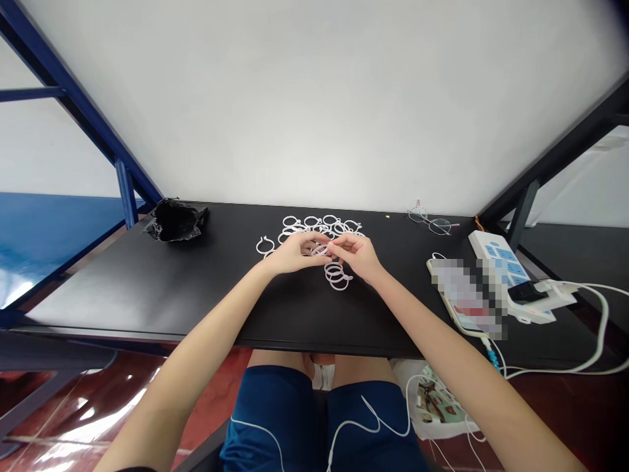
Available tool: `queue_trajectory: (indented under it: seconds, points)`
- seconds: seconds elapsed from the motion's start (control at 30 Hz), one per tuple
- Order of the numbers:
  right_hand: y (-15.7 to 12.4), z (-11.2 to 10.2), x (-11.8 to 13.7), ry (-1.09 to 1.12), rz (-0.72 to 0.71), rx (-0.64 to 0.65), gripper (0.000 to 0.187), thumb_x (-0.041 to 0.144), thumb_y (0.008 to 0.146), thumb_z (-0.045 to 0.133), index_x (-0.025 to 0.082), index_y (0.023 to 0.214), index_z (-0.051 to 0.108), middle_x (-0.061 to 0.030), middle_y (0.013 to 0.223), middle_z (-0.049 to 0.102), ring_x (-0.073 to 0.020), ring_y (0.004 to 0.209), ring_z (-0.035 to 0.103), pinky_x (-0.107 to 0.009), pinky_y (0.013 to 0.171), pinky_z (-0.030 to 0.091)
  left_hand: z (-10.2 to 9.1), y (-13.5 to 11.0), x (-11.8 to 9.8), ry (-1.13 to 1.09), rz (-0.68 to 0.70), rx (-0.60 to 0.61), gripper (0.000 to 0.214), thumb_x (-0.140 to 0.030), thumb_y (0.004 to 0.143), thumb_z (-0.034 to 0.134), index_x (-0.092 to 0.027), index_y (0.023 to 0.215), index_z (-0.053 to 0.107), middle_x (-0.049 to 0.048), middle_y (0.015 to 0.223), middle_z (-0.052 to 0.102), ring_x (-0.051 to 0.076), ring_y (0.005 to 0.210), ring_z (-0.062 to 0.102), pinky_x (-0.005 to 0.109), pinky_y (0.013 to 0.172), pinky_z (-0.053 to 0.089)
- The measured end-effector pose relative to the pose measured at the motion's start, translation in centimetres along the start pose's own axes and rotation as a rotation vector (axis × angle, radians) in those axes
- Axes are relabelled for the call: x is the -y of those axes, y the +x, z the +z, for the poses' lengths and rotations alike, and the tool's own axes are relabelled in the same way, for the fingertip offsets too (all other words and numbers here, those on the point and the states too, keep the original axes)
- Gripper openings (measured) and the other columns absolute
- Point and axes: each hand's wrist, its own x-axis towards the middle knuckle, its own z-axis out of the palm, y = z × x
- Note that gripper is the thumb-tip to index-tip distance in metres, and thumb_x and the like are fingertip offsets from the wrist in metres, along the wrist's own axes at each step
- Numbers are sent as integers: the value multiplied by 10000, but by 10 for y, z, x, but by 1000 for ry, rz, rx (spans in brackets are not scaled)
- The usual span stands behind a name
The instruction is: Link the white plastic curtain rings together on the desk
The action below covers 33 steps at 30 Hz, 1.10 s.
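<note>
White ring [321,250] seems pinched by right hand [360,256], near left hand [297,253].

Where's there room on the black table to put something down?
The biggest bare patch of table is between the black bag, front edge and left arm. A smaller one lies between the right hand, glasses and phone. It's crowded mid-table, with white rings around that hand and the left hand, and at the right end, with the power strip and cables.

Rings [339,227] on desk [216,275] between bag [177,221] and phone [462,301]
</note>
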Motion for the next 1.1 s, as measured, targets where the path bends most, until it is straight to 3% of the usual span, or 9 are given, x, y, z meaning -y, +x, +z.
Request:
queue_trajectory:
  seconds: [0.13, 0.47, 0.6, 0.67, 0.83, 0.97, 1.1]
  points:
    - [-1, 1, 0, -55, -33, 16, 279, 460, 728, 753, 193, 737, 674, -50, 726, 716, -185, 671, 676, -269, 506, 507, 1, 0, 3, 59, -24, -16, 369, -353, 708, 777, -155, 1009, 694, 79, 1005, 690, 208, 906, 649, 291, 740, 538]
    - [-4, 6, 4, -42, -46, 43, 278, 481, 717, 757, 209, 718, 697, -50, 769, 730, -173, 635, 653, -328, 612, 554, -3, -1, 2, -101, -115, 15, 415, -396, 667, 819, -148, 983, 715, 80, 898, 723, 234, 858, 695, 331, 768, 542]
    - [-3, 3, 8, -19, -33, -16, 340, 521, 747, 716, 197, 849, 711, -47, 727, 718, -157, 601, 639, -291, 553, 534, -7, -2, -1, 50, -121, 6, 417, -444, 679, 797, -150, 956, 694, 62, 858, 705, 191, 750, 663, 290, 663, 507]
    - [0, -2, 8, 9, -19, -99, 385, 554, 770, 677, 191, 895, 698, -39, 693, 705, -136, 549, 610, -262, 499, 507, -9, -3, -4, 172, -107, 63, 415, -463, 660, 800, -158, 917, 689, 54, 874, 693, 182, 769, 639, 274, 647, 484]
    - [9, -14, -2, 27, -15, -308, 356, 529, 759, 688, 176, 798, 673, -14, 604, 660, -100, 458, 549, -230, 453, 473, -11, -7, -7, 408, -126, 232, 443, -480, 624, 806, -185, 933, 691, 38, 880, 671, 190, 836, 600, 266, 669, 454]
    - [9, -14, -6, -5, -17, -311, 322, 492, 770, 674, 171, 776, 665, -9, 585, 640, -96, 441, 531, -232, 450, 466, -9, -8, -7, 433, -150, 274, 544, -510, 618, 804, -197, 1042, 668, 39, 915, 660, 188, 829, 602, 263, 669, 461]
    - [7, -12, -11, -126, -29, -235, 260, 434, 789, 648, 175, 772, 641, -14, 624, 641, -109, 474, 540, -246, 478, 466, -10, -6, -5, 387, -126, 226, 535, -522, 691, 757, -175, 1082, 643, 50, 926, 666, 179, 817, 615, 268, 693, 483]
